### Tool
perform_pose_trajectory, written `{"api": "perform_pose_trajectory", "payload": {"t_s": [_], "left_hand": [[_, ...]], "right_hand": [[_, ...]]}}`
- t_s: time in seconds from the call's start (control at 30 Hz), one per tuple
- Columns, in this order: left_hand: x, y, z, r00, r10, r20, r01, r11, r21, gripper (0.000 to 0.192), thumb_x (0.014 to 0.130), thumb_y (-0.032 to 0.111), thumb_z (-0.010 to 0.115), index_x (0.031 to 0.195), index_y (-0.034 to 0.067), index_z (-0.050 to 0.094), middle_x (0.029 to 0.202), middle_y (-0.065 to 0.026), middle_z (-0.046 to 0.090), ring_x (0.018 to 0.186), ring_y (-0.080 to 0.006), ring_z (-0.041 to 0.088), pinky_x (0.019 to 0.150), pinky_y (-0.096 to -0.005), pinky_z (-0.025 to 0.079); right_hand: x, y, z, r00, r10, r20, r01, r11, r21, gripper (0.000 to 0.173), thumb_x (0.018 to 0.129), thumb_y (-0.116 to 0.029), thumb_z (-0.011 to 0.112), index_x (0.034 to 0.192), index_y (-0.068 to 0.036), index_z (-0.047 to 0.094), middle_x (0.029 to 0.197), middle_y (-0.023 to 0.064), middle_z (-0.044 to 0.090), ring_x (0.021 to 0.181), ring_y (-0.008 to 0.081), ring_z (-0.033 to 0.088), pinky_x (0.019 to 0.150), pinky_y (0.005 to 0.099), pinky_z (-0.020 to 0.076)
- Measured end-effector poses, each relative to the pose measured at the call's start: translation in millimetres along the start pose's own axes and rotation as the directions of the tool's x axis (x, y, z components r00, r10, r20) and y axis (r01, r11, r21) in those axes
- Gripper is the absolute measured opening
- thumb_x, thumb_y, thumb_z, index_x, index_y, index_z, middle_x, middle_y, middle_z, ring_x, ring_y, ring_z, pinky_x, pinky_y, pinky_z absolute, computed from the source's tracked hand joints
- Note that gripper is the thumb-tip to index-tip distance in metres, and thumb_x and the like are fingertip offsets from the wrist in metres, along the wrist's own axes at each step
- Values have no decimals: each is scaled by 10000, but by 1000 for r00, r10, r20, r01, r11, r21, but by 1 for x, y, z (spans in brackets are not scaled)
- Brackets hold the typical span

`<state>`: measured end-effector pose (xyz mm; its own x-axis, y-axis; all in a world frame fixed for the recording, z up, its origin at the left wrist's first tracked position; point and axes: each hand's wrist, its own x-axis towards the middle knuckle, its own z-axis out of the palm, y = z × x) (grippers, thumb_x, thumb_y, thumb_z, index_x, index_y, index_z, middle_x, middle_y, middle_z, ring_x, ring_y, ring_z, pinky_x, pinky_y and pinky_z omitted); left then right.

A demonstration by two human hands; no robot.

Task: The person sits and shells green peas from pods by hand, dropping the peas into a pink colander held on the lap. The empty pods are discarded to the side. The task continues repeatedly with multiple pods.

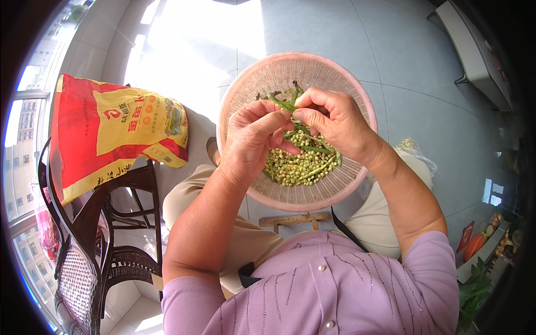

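Note:
A round pink plastic basket (293, 202) stands between my knees. Shelled green beans (293, 169) lie in its middle, with several long green pods (316, 149) among and on them. Over the basket, my left hand (257, 136) pinches one end of a green bean pod (281, 101) between thumb and index finger, its other fingers loosely curled. The thumb and fingers of my right hand (331, 121) hold the same pod from the other side, and the two hands nearly touch. The fingers partly cover the pod. A dark-tipped pod (297, 87) stands out just beyond the fingertips.
To the left, a red and yellow printed bag (113, 134) rests on a dark wooden chair (134, 178) by the window. A small wooden stool (295, 219) is below the basket. At the right are a clear plastic bag (414, 153) and a white piece of furniture (473, 54).

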<state>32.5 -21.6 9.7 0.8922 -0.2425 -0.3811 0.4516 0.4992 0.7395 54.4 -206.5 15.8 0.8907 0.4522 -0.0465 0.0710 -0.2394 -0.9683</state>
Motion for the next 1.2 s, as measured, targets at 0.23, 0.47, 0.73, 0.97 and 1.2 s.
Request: {"api": "perform_pose_trajectory", "payload": {"t_s": [0.23,0.47,0.73,0.97,1.2], "left_hand": [[0,2,1,999,0,32,0,1000,11,36,858,2,593,872,-13,622,759,-90,643,580,-128,614,514,-336,613],[2,0,0,997,-42,59,43,999,-27,43,826,-26,570,853,-2,594,737,-78,613,626,-134,611,549,-352,623],[1,-7,-2,997,-18,71,24,996,-81,53,818,2,550,849,3,593,712,-33,556,599,-118,579,550,-348,618],[-1,-8,-3,996,-45,72,50,997,-64,34,824,12,552,839,11,583,702,-27,548,583,-142,588,543,-337,611],[-1,-6,-2,996,-59,64,62,997,-48,20,850,31,558,833,27,567,675,-22,534,550,-120,549,498,-329,593]], "right_hand": [[-1,-1,-1,998,-60,-24,59,998,-32,58,900,-64,638,900,-6,636,758,-16,590,634,42,510,567,203,442],[-2,-4,-2,960,-281,-12,273,939,-209,52,851,-28,668,879,-2,633,732,41,586,614,120,543,548,268,430],[-4,2,8,915,-403,-24,357,837,-415,52,858,-19,650,886,-1,610,731,56,590,588,144,564,509,291,425],[-2,-11,4,959,255,123,-275,942,190,178,954,-177,545,849,-42,595,662,16,566,531,77,528,451,228,430],[1,-7,-6,911,324,255,-399,850,345,254,989,-259,500,865,-58,593,662,-15,542,502,20,482,395,163,371]]}}
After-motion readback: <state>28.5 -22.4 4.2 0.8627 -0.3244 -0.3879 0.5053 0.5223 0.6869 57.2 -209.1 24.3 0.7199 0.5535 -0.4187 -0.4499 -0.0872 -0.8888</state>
